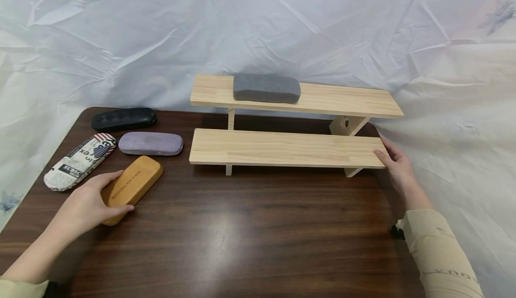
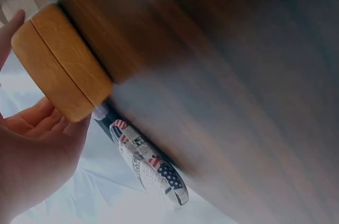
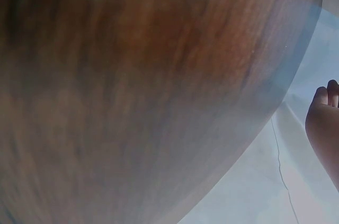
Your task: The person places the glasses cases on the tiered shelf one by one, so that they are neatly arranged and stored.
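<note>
Left hand point(image 1: 85, 201): fingers on one side, thumb on the other, it grasps the near end of a tan glasses case point(image 1: 133, 188)
Tan case: in the left part of the wooden table point(image 1: 258, 235), toward the left edge; whether it rests or is lifted cannot be told
Case's line: the long axis runs out of the left hand, slanting from near left to far right, toward the shelf's left end; the right hand is well apart from it
Right hand point(image 1: 400, 171): by the table's right edge, it grips the lower board's right end, thumb on top
Other cases: patterned point(image 1: 80, 161) along the left edge, purple point(image 1: 151, 143) beside it, black point(image 1: 123, 118) near the far left corner
Two-step shelf point(image 1: 282, 148): along the far edge, a grey case point(image 1: 266, 88) on the upper board, left of centre
</note>
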Available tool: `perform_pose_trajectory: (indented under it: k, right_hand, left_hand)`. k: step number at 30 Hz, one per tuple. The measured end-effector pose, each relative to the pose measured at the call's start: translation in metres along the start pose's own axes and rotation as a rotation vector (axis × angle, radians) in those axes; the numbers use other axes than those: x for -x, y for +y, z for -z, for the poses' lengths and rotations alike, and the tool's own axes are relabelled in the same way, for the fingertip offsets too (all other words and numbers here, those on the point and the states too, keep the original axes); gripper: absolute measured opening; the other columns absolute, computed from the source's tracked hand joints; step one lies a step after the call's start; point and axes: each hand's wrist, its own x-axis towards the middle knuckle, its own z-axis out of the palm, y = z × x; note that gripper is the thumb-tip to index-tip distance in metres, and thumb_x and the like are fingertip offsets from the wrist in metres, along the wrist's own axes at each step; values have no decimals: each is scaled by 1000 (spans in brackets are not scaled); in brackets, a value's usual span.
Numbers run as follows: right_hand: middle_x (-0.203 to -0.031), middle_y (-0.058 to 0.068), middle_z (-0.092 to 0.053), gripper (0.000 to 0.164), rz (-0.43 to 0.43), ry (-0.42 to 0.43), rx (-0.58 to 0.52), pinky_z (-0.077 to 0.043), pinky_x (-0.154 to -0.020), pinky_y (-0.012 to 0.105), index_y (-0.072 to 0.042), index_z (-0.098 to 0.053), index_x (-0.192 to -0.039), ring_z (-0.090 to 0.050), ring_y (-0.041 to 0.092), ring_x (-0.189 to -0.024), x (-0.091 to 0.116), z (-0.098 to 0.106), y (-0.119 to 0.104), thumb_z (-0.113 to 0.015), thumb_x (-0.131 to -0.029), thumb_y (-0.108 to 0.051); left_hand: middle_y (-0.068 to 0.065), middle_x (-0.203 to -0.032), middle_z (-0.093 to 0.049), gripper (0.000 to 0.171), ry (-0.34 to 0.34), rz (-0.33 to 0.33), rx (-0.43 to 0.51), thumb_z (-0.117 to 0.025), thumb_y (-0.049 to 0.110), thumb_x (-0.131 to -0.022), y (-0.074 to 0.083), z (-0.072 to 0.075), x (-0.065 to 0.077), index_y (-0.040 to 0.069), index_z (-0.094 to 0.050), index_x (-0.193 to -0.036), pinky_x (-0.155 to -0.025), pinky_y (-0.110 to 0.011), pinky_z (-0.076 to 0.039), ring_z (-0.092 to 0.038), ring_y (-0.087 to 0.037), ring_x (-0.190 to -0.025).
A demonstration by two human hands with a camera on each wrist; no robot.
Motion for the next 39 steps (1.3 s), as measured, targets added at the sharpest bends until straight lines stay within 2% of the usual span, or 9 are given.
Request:
perform_pose_trajectory:
  k: [10, 15, 22, 31, 39]
  right_hand:
    - [-160, 2, -46, 72, -17, -4, -5, -47, -93, 0, -4, -31, -167, -50, -2, -125, 0, -1, -3, -68, -105, -15]
    - [-157, 0, -48, 71, -22, -1, 5, -46, -93, 0, -5, -33, -166, -50, -2, -124, 0, -1, -2, -68, -105, -14]
    - [-161, 3, -45, 73, -25, -7, 13, -46, -92, 0, -4, -30, -167, -50, -2, -124, -1, -1, -2, -68, -105, -15]
    - [-166, 3, -42, 73, -18, -7, 21, -44, -94, 0, -2, -29, -167, -47, 2, -132, 0, 0, -1, -67, -106, -15]
    - [-166, 2, -41, 72, -32, 0, 41, -45, -93, 0, -7, -31, -167, -48, 1, -130, 0, 0, -2, -67, -106, -17]
  left_hand:
    - [-42, -133, -59, 93, -14, 34, -10, -99, 27, -68, 5, 6, -4, -9, -57, -142, -79, -64, -52, -64, -53, -105]
    - [-40, -128, -64, 90, 18, 15, -11, -99, 26, -66, 7, 9, -5, -6, -61, -140, -73, -52, -51, -66, -48, -99]
    - [-36, -130, -65, 90, 37, -15, 15, -99, 25, -66, 14, 14, -5, -5, -60, -142, -71, -43, -49, -65, -44, -98]
    - [-30, -125, -69, 89, 80, -101, 12, -100, 22, -63, 36, 29, -10, -2, -62, -141, -67, -35, -48, -66, -36, -93]
    - [-29, -129, -67, 90, 88, -105, 43, -100, 22, -67, 63, 47, -17, 0, -60, -145, -67, -33, -48, -65, -38, -96]
